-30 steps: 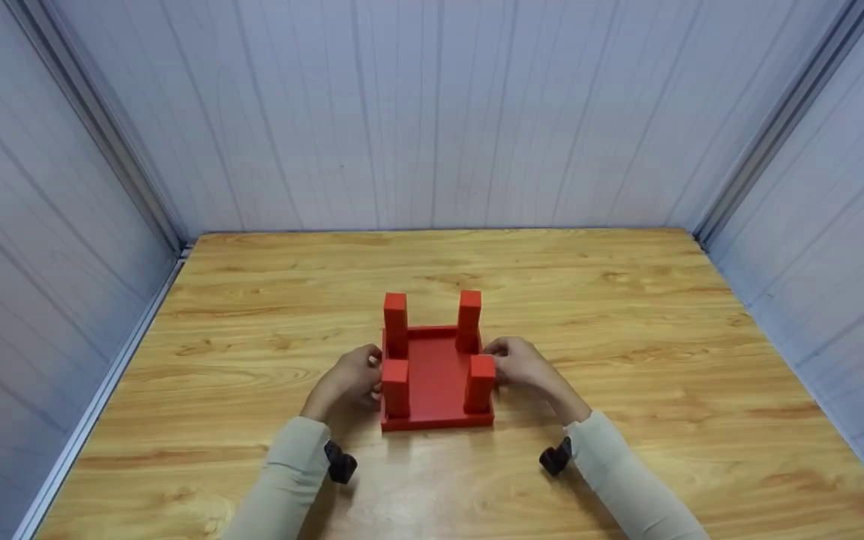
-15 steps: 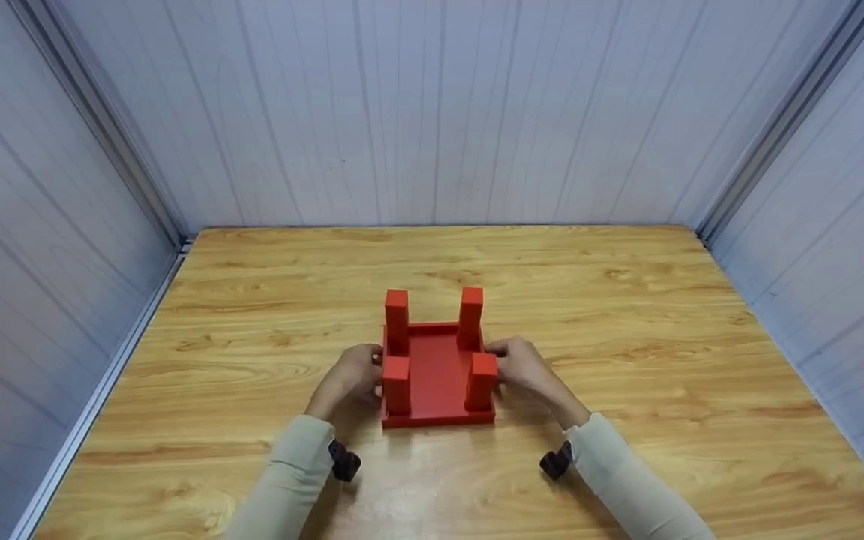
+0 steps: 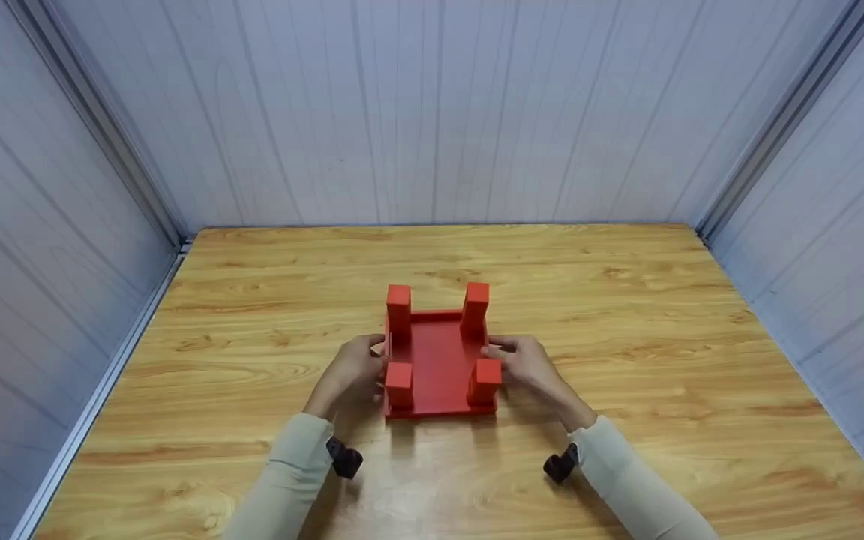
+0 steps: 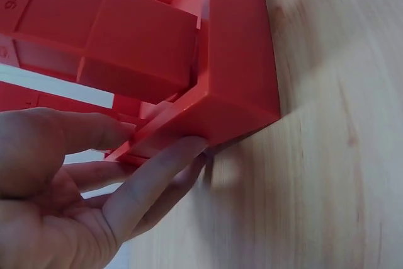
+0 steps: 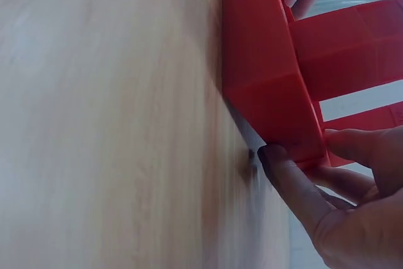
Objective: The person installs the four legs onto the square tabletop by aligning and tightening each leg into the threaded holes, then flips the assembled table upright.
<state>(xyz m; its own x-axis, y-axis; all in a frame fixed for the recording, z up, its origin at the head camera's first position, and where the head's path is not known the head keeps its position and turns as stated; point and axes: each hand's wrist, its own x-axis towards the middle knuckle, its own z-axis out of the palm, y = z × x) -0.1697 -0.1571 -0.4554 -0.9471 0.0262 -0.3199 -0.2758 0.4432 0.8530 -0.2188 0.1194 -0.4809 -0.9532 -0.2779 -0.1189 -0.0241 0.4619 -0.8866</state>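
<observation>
Between my two hands is a small red stool [image 3: 439, 367], upside down, with square legs pointing up from its corners. My left hand [image 3: 349, 373] grips its left rim, thumb [image 4: 94, 129] on the inner side and fingers [image 4: 154, 181] along the outside and beneath the edge. On the opposite rim, my right hand [image 3: 533, 366] holds on in the same way, with a fingertip [image 5: 277, 159] under the edge. Both wrist views show a dark gap between the stool's edge and the tabletop, and the stool sits slightly tilted. Embossed digits mark one leg [image 4: 56, 7].
A wood-grain table [image 3: 252, 300] spreads around the stool. Pale panel walls [image 3: 432, 112] stand behind it and on both sides. A black wrist camera [image 3: 344, 457] hangs at the left cuff, another black camera [image 3: 560, 463] at the right.
The stool has come up from the table and tipped, its far side rising more and its near legs looking shorter. Both hands have kept their grip and risen slightly with it.
</observation>
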